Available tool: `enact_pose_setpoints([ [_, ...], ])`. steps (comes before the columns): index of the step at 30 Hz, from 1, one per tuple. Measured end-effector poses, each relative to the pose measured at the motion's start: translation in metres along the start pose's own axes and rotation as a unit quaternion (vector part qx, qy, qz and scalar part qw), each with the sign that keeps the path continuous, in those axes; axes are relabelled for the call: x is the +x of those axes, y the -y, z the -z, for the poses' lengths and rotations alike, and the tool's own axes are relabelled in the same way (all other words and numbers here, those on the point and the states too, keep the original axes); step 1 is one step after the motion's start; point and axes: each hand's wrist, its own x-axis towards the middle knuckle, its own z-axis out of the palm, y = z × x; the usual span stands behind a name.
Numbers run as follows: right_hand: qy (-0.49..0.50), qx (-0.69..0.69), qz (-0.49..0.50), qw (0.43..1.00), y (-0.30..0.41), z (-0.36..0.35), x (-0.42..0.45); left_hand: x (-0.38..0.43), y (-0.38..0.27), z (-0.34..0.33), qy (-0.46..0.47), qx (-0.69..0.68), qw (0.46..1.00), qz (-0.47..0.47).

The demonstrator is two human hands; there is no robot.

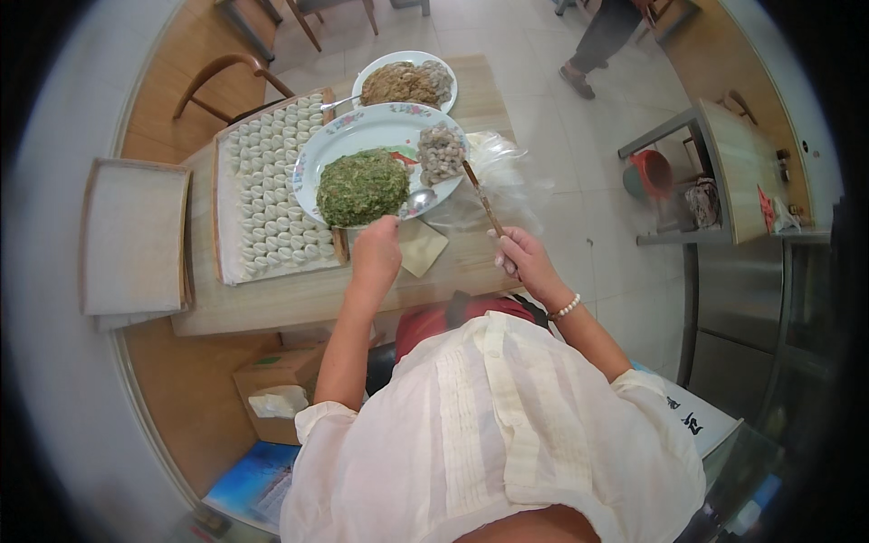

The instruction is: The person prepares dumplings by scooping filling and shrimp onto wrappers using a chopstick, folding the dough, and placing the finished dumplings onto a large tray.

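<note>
My left hand (377,252) is closed at the near rim of an oval floral plate (353,129), beside the handle end of a metal spoon (422,198); whether it grips anything is hidden. The plate holds a mound of green chopped filling (363,186) and a pile of peeled shrimp (440,153). My right hand (524,261) grips a brown stick-like utensil (483,202), its tip at the shrimp's edge. Square pale yellow wrappers (424,250) lie on the wooden table between my hands. Left of the plate, a wood-framed tray (218,203) bears rows of folded dumplings.
A second plate (451,102) with brown filling, shrimp and a spoon handle stands behind. Crumpled clear plastic (502,170) lies right of the oval plate. Cloth-lined trays (136,237) are stacked at the left. A chair (224,81) and a standing person (601,41) are farther off.
</note>
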Motion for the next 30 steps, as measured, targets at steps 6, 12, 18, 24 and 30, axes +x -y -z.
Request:
enact_pose_setpoints([
  [6, -0.005, 0.021, -0.010, 1.000, -0.002, -0.038, 0.010, 0.000, 0.021, 0.039, 0.036, 0.087, 0.995, 0.017],
  [12, -0.025, 0.038, -0.009, 0.999, -0.003, -0.067, 0.018, 0.009, 0.056, 0.064, 0.065, -0.131, 0.985, 0.092],
  [18, -0.034, 0.033, -0.016, 0.999, 0.014, -0.094, 0.026, 0.009, 0.044, 0.051, 0.080, -0.351, 0.929, 0.088],
  [24, -0.009, 0.010, -0.016, 1.000, 0.015, -0.103, 0.015, 0.016, 0.053, 0.034, 0.028, -0.177, 0.984, 0.018],
  [30, -0.038, -0.004, -0.054, 0.998, 0.007, -0.090, -0.004, 0.021, 0.067, 0.055, 0.064, -0.124, 0.987, 0.079],
])
